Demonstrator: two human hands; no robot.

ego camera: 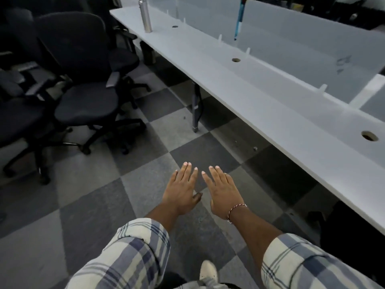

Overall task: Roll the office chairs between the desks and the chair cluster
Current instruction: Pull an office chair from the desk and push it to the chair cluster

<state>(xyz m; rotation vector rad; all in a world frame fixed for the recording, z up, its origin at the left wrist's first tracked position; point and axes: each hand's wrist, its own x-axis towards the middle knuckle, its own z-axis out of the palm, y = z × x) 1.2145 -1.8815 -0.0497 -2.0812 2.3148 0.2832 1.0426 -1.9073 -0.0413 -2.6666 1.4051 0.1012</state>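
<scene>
Plaid sleeves sit closest, left sleeve (125, 257) and right sleeve (308, 265) both rolled to mid-forearm, w/ a pale shoe (208, 270) showing between them at the bottom edge.

Far left: the chair cluster, dark office chairs packed close; an edge chair (18, 119) is only partly in view; the nearest chair (87, 99) faces roughly toward the camera, armrests out, its wheeled base on the checkered carpet (104, 195); a rear chair (123, 57) stands behind it, close to the desk's far end.

Centre: left hand (182, 191) and right hand (224, 192) are held out side by side, palms down, fingers straight and a bit spread; neither holds anything, both hover over bare carpet, well apart from any chair; a red-and-white thread bracelet (236, 210) circles the right wrist.

Right: the long white desk (270, 105) runs diagonally from top centre to the right edge on a dark desk leg (195, 107); a metal bottle (145, 15) stands upright near its far end; a blue object (239, 19) hangs by the frosted divider (302, 38), can't tell what it is; round cable holes dot the top; something dark (354, 226) sits under the near end, too dim to ID.

Progress, as a judgement: no chair is parked at the visible desk stretch and none is in hand, so this looks like a gap between rolls; chairs all sit at the cluster; next step prob. means turning left, gripping a backrest and wheeling it over; how many trips are done or left, can't tell.
</scene>
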